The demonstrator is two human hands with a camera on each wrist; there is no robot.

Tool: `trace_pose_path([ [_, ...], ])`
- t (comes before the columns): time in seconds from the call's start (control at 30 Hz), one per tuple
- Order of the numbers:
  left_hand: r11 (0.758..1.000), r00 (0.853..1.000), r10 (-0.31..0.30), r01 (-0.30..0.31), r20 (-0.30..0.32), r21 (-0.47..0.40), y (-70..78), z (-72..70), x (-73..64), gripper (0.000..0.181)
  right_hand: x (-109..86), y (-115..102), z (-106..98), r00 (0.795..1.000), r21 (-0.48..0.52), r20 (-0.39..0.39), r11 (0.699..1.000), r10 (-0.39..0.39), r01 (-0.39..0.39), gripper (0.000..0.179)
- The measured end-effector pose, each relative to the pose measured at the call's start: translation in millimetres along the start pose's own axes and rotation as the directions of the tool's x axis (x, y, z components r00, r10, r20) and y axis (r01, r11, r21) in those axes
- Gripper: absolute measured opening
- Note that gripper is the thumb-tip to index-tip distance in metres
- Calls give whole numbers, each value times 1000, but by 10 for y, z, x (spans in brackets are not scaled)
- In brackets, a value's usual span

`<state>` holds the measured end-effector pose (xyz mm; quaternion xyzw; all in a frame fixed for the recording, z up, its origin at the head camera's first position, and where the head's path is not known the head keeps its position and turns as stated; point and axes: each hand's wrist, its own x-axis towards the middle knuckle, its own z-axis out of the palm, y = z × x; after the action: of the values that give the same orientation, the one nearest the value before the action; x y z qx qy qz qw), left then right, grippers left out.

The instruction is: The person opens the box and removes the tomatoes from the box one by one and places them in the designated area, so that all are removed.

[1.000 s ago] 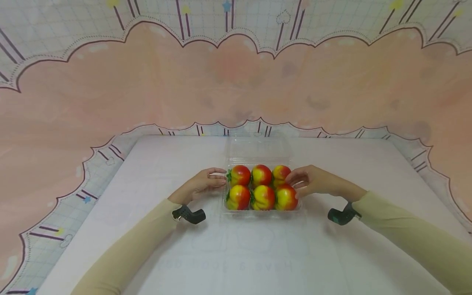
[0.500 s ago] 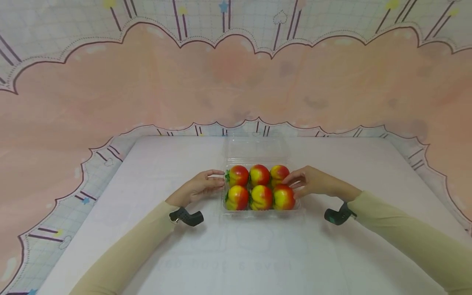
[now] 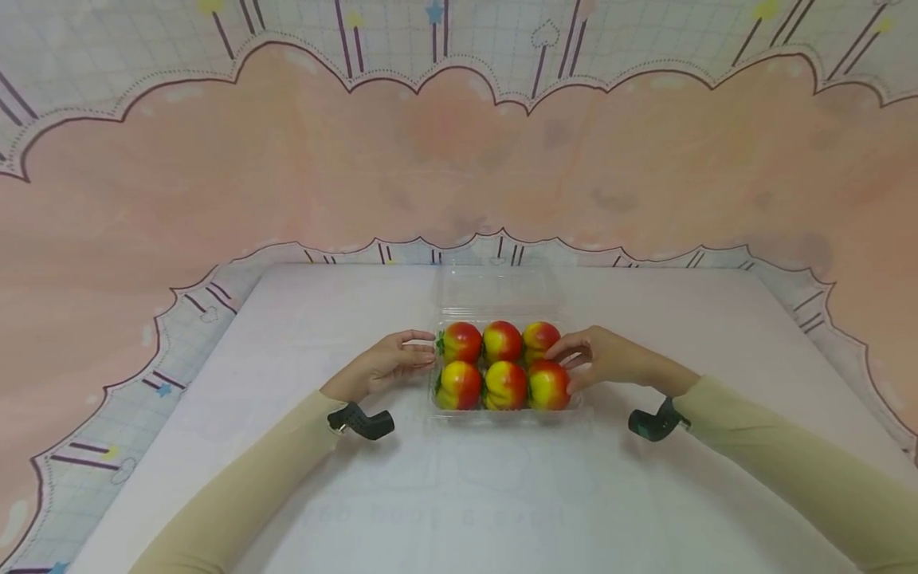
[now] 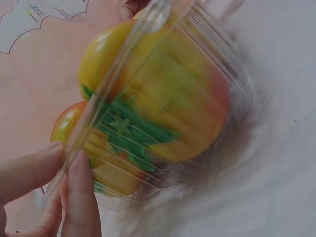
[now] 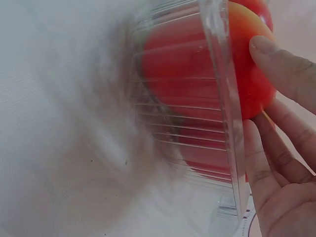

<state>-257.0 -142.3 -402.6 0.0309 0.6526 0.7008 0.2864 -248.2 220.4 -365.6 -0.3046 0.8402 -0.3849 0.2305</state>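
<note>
A clear plastic box [image 3: 448, 414] stands open on the table, its lid [image 3: 498, 288] folded back. Inside, red-and-yellow fruits [image 3: 504, 385] with green leaves sit in two rows of three. My left hand [image 3: 390, 364] pinches the box's left rim; in the left wrist view the thumb [image 4: 32, 173] lies on one side of it, the fingers on the other. With my right hand [image 3: 601, 359] I hold the front right fruit [image 3: 548, 386]. The right wrist view has the thumb [image 5: 264, 47] pressed on its skin and the fingers around its other side, by the box rim.
The box rests near the middle of a white-covered table [image 3: 459, 494] with faint printed lettering. Behind it and along the sides hangs a patterned cloth [image 3: 459, 159] in peach and pale blue. Dark camera bands [image 3: 369, 422] sit on both wrists.
The view has shifted slightly, moving the box and both hands a little left in the picture. Both grips look unchanged, and the fruits keep their two rows.
</note>
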Motion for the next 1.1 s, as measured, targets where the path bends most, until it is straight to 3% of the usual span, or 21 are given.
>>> trace_pose_path([
  [0.17,999,1000,-20,21,6,-48,-9,-20,23,49,15,1,27,1000,-4,-3,1000,18,-18,49],
  [0.53,999,1000,-18,18,-1,-35,-45,-27,35,46,17,-52,109,999,-72,-27,996,45,-47,52],
  [1.1,998,1000,7,-7,4,-57,-24,-3,37,45,-1,-72,126,998,-135,-57,991,12,-19,52],
])
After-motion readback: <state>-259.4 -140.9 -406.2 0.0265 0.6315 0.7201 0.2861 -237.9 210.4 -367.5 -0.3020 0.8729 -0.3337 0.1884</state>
